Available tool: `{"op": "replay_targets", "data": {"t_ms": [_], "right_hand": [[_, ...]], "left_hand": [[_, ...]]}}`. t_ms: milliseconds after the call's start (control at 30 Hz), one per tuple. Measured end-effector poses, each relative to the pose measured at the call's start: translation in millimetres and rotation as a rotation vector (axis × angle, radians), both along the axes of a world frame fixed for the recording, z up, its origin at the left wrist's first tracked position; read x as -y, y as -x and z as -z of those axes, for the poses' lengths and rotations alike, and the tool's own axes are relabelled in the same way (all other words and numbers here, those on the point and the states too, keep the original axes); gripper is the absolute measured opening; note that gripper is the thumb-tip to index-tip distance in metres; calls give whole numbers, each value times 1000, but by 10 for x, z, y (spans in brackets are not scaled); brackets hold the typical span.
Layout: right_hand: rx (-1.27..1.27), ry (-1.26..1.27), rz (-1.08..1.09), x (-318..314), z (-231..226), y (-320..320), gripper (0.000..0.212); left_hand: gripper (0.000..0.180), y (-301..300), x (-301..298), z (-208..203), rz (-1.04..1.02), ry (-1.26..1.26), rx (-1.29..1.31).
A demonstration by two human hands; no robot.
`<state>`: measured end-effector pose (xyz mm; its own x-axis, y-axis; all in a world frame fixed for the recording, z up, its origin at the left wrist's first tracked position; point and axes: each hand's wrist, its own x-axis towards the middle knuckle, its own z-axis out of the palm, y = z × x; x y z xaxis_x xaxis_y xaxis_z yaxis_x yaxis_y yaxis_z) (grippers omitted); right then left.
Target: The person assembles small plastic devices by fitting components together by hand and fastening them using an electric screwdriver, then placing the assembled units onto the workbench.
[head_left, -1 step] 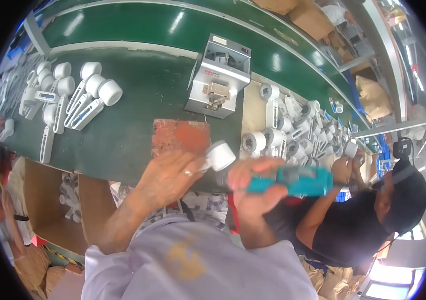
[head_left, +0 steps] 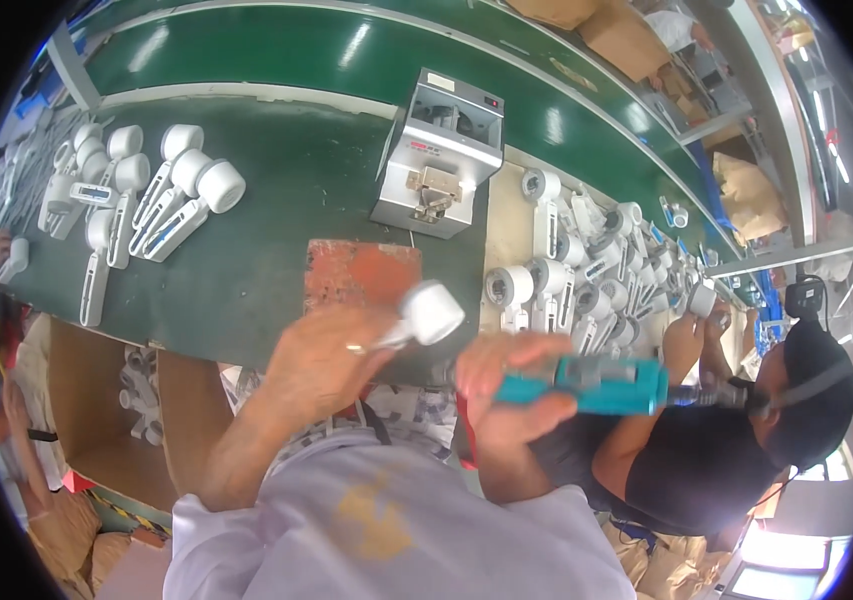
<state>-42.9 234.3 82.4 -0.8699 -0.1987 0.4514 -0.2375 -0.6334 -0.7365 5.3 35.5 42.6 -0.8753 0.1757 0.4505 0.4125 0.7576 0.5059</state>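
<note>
My left hand (head_left: 329,362) is closed round the handle of a white handheld device (head_left: 432,312) with a round, drum-shaped head. The head sticks out past my fingers to the right, over the near edge of the bench; my fingers hide most of the handle. Held level in my right hand (head_left: 511,390) is a teal electric screwdriver (head_left: 606,385), its dark rear end and cord pointing right. Its tip, on the left, is blurred and apart from the device. Just beyond my left hand, a worn red pad (head_left: 361,268) lies on the green bench (head_left: 276,200).
A silver screw feeder (head_left: 436,155) stands behind the pad. Similar white devices lie in a group (head_left: 186,180) at left and a pile (head_left: 596,260) at right. Below the bench is an open cardboard box (head_left: 106,400). A co-worker in black (head_left: 706,450) sits close on my right.
My left hand has shifted slightly left and toward me, and the device's head has moved slightly left with it. My right hand keeps its grip on the screwdriver, nearly in place.
</note>
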Motion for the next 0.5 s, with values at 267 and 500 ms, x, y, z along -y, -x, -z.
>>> {"op": "replay_targets", "data": {"t_ms": [267,500], "right_hand": [[70,-218,201,-380,242,-251,69],[89,-267,161,-297,167,-154,69]], "left_hand": [[40,-803,1178,17,-906,-974,-312],[53,-1220,3041,756,-1313,-647,-482]]}}
